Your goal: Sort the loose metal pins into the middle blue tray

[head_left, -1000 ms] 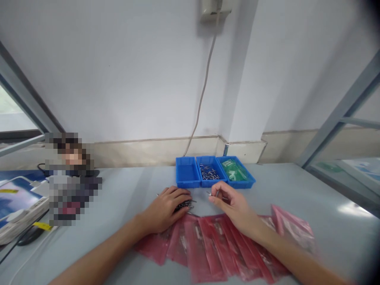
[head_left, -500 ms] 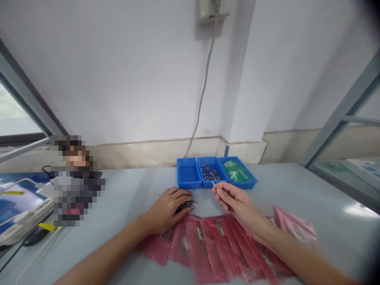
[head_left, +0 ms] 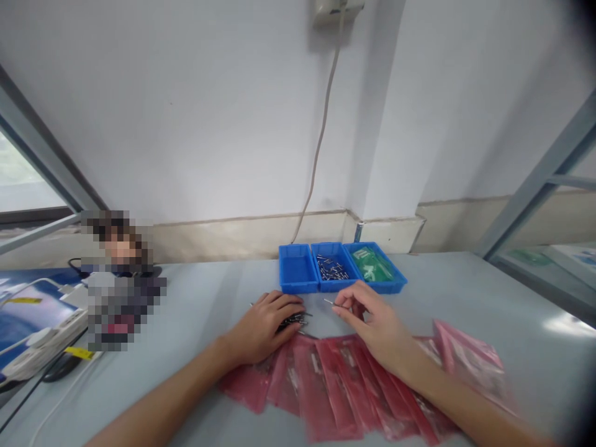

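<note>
My right hand [head_left: 367,316] pinches a thin metal pin [head_left: 328,302] between thumb and fingers, its bright tip pointing left. It hovers just in front of the blue bins. Palm down on the table, my left hand [head_left: 267,326] lies cupped over a heap of small dark metal pins [head_left: 292,320], fingers curved and thumb apart; part of the heap is hidden beneath it. Several pink plastic bags [head_left: 316,397] overlap in a fan below both hands, with small pieces showing inside some. Similar pins lie in the middle blue bin [head_left: 331,287].
The left blue bin [head_left: 298,289] holds nothing visible. Green-looking bags lie in the right blue bin [head_left: 393,287]. A power strip [head_left: 60,332] with cables is at the left, beside a blurred-out area. A wall and metal frames border the grey table [head_left: 186,310].
My right hand has turned and drawn slightly back from the middle bin, so the pin now points left instead of up toward the bin. My left hand stays on the heap.
</note>
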